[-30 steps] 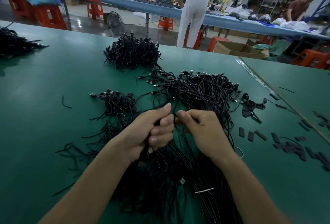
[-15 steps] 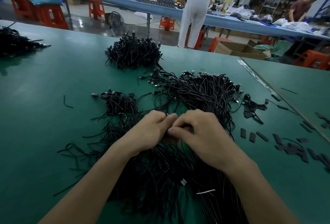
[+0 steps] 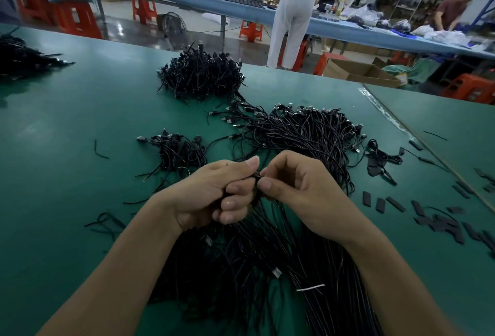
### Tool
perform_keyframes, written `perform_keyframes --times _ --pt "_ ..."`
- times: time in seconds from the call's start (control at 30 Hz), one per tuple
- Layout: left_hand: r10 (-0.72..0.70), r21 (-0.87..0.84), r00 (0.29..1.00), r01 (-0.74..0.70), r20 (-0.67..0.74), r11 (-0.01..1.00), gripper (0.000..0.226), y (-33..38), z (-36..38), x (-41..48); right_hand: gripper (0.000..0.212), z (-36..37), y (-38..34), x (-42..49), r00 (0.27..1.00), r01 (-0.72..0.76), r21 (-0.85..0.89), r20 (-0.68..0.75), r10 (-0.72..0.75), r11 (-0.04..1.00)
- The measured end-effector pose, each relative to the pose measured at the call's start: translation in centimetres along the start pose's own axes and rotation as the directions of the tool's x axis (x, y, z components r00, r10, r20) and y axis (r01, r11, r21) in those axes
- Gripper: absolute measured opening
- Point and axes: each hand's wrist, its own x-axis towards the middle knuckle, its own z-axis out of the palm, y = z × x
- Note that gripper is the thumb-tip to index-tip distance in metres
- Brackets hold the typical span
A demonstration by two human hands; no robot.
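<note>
My left hand [image 3: 214, 196] and my right hand [image 3: 300, 191] meet above a large spread of loose black cables [image 3: 308, 134] on the green table [image 3: 67, 121]. The left hand's fingers are curled round a small bundle of black cable [image 3: 255, 178]. The right hand's thumb and forefinger pinch the same bundle at its top end. More black cables [image 3: 241, 268] lie under both forearms, one with a white tie [image 3: 310, 288] on it.
A heap of bundled cables [image 3: 201, 75] sits farther back, a smaller heap [image 3: 179, 150] to the left, another pile [image 3: 21, 56] at the far left. Several short black strips [image 3: 439, 217] lie on the right. People stand at a long blue bench [image 3: 241, 11] behind.
Both hands have turned and lifted slightly; the left hand's fingers now show curled round the bundle, and the right hand's pinch has shifted to its top.
</note>
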Motion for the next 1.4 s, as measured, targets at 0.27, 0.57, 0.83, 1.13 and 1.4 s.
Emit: perform_keyframes --times 0.27,0.57,0.83,1.13,1.4 --pt "0.246 0.276 0.825 -0.115 -0.508 0.954 0.052 -0.6 0.8 1.8 0.016 2.0 -1.0 1.1 0.988 0.047 -0.32 -0.122 -0.09 0.946" --pt "-0.027 0.068 0.915 0.059 -0.404 0.996 0.069 -0.5 0.0 0.7 0.014 3.8 -0.2 2.0 0.966 0.061 -0.305 -0.223 -0.134 0.95" --pt "0.26 0.241 0.625 -0.117 -0.736 0.963 0.06 -1.1 -1.7 0.2 0.022 6.6 3.0 0.6 0.976 -0.209 -0.373 -0.027 0.215 0.904" --pt "0.387 0.325 0.495 -0.21 -0.778 0.922 0.057 -0.6 -1.5 0.0 0.033 11.4 4.9 -0.3 0.954 0.201 -0.675 0.3 0.015 0.71" --pt "0.314 0.304 0.575 -0.116 -0.755 0.946 0.057 -1.1 -1.2 0.4 0.021 10.4 4.9 0.0 0.979 0.017 -0.486 0.186 0.084 0.874"
